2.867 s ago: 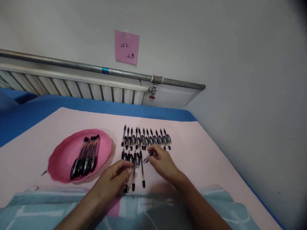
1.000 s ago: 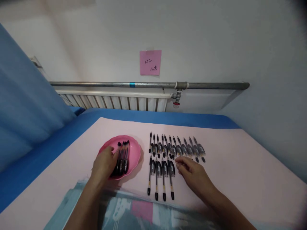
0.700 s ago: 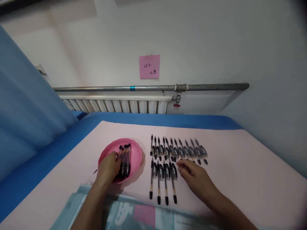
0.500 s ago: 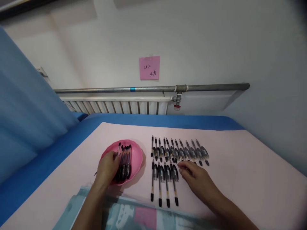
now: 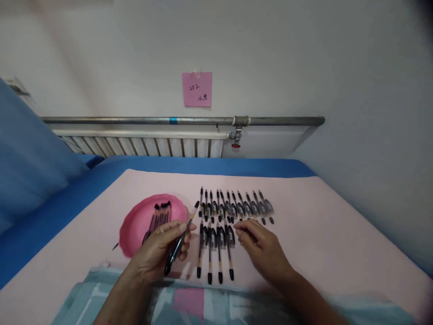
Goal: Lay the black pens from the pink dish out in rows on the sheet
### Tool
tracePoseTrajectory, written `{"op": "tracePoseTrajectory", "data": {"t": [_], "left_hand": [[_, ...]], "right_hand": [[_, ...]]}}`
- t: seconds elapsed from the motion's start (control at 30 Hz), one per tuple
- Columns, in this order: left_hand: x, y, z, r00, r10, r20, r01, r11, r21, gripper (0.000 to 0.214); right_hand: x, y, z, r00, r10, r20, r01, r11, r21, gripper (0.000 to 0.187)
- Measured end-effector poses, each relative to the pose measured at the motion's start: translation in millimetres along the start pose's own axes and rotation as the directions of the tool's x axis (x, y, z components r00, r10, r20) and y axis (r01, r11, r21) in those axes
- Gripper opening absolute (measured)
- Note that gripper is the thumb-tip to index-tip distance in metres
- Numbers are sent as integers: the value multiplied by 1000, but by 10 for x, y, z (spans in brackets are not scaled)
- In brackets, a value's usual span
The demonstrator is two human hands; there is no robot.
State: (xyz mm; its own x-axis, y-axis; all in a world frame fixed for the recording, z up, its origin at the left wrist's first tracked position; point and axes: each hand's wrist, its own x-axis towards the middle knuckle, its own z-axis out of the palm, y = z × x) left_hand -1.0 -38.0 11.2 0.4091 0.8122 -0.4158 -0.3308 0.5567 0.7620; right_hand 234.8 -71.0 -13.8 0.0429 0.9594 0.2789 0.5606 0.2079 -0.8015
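A black capped pen [image 5: 180, 240] is held in my left hand [image 5: 158, 246], slanting up between thumb and fingers above the near right edge of the pink bowl. Inside the pink bowl [image 5: 130, 230] lie several more black pens [image 5: 161, 216], partly hidden by the hand. My right hand [image 5: 264, 248] hovers beside the front row, loosely curled, thumb and forefinger slightly apart with nothing visible between them. Closest to its fingertips is a black pen cap [image 5: 231, 237], beside an uncapped pen [image 5: 229, 257]. Several uncapped pens and caps alternate in that row.
Behind it runs a longer row of pens and caps [image 5: 246, 207]. A pink cover [image 5: 324, 239] lies on the blue surface [image 5: 209, 165]. Patterned teal cloth [image 5: 162, 302] lines the near edge. Radiator [image 5: 145, 146], metal pipe [image 5: 135, 120] and pink note [image 5: 197, 90] are along the wall.
My left hand has left the bowl and moved right, bringing a capped pen with it. My right hand stays beside the front row. The whole view has shifted somewhat.
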Motion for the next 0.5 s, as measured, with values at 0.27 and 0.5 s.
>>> {"op": "tracePoseTrajectory", "data": {"t": [0.27, 0.5], "left_hand": [[38, -347, 220, 986, -91, 138, 79, 993, 91, 23], [33, -444, 297, 977, -124, 176, 92, 980, 178, 25]], "right_hand": [[-174, -217, 196, 817, 326, 476, -567, 605, 559, 30], [-134, -232, 230, 765, 401, 504, -640, 379, 669, 23]]}}
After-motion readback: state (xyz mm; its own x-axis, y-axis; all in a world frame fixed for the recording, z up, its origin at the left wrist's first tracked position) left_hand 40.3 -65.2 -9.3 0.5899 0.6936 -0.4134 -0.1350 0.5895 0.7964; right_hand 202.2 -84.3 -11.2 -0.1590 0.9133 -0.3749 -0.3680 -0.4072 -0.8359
